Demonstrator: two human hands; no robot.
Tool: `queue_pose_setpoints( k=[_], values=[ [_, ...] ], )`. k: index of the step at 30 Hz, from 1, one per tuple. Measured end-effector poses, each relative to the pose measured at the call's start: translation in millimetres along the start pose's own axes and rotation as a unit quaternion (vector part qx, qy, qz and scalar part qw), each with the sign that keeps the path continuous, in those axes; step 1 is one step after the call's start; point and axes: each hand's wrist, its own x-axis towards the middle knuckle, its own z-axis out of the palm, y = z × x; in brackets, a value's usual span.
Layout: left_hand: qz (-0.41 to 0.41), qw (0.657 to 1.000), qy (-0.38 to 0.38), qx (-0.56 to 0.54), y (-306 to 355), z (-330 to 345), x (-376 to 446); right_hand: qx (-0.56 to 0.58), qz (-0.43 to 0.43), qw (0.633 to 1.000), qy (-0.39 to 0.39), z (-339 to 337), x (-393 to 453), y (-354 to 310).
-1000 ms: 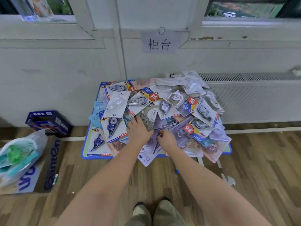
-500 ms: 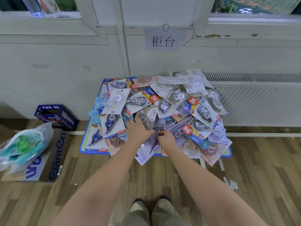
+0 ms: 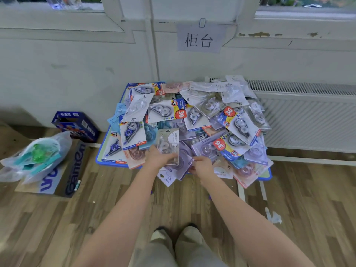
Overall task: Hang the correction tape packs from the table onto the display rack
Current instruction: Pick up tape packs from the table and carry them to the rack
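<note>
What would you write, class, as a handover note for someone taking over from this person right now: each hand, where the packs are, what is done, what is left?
Left hand: grip on one grey correction tape pack, raised upright off the heap.
Right hand: fingers pinch the edge of a lilac pack at the heap's near side; not lifted.
Packs: the pile of correction tape packs covers the low blue table against the wall.
Done: one pack picked up. No display rack is in view, so none is seen hung.
Left: carry the held pack to the rack, hang it, then work through the pile.
</note>
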Motion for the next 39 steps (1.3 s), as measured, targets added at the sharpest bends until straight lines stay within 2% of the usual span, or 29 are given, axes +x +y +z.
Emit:
queue_pose_setpoints(
  k=[10, 16, 24, 30, 35, 39],
  values=[
    [0.027, 0.985, -0.022, -0.17, -51, -34, -19, 0.142, 0.036, 0.987, 0.063, -4, -44, 26],
    [0.044, 0.973, -0.013, -0.225, -82, -66, -51, 0.267, 0.041, 0.957, 0.104, 12, -92, 59],
    [0.076, 0.97, -0.053, -0.226, -103, -84, -75, 0.401, -0.034, 0.913, 0.062, 39, -146, 64],
    [0.11, 0.957, -0.066, -0.259, -93, -89, -92, 0.352, -0.109, 0.929, 0.008, 58, -174, 48],
    [0.15, 0.948, -0.062, -0.275, -80, -92, -104, 0.306, -0.133, 0.942, -0.02, 67, -182, 36],
    [0.183, 0.941, -0.094, -0.268, -69, -91, -101, 0.228, -0.146, 0.961, -0.063, 54, -187, 24]
  ],
)
